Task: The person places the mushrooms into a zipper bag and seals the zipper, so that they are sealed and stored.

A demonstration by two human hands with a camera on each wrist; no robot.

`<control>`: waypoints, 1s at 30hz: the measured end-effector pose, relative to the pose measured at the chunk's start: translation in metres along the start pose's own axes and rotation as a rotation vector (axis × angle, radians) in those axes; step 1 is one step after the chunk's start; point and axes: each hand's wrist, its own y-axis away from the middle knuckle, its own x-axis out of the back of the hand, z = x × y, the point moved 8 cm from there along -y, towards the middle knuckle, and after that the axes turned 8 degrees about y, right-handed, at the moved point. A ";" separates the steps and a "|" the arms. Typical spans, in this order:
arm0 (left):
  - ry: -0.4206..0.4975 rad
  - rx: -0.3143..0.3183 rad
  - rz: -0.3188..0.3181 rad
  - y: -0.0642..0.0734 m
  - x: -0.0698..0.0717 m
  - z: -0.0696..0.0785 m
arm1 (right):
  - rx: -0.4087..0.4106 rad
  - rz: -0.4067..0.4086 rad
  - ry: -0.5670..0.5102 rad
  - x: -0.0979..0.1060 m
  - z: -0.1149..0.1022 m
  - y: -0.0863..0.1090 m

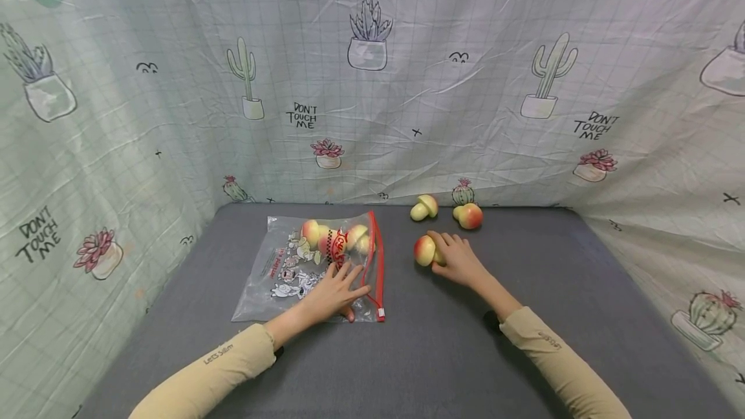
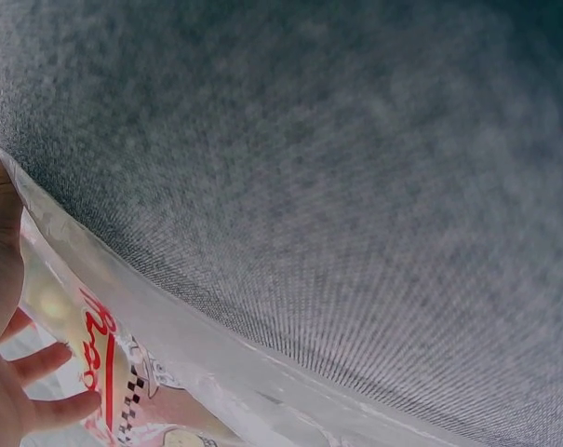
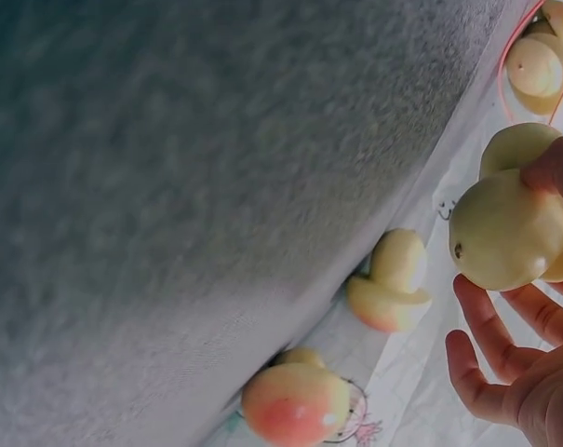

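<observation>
My right hand (image 1: pixel 462 264) grips a toy mushroom (image 1: pixel 424 251) with a pale yellow stem and a red-tinged cap, right of the bag. The right wrist view shows its round stem (image 3: pixel 504 233) between thumb and fingers. My left hand (image 1: pixel 328 293) rests on a clear plastic bag (image 1: pixel 253 296), fingers spread near its red zip edge (image 1: pixel 379 270). Several similar mushrooms (image 1: pixel 314 231) lie inside the bag, partly covered by its red lettering and cartoon print. In the left wrist view, fingers (image 2: pixel 62 410) touch the printed plastic.
Two more toy mushrooms lie behind my right hand: one pale yellow mushroom (image 1: pixel 423 207) and one redder mushroom (image 1: pixel 469 216). They sit near the back edge of the dark grey table (image 1: pixel 442 354). A cactus-printed curtain (image 1: pixel 407 96) hangs behind and at both sides.
</observation>
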 end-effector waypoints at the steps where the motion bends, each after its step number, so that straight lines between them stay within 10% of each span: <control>1: 0.001 -0.003 0.004 0.000 0.000 0.000 | 0.005 0.001 0.001 0.000 -0.001 0.000; 30: -0.028 -0.014 0.045 0.000 0.003 0.000 | 0.119 0.005 0.015 -0.006 -0.043 -0.015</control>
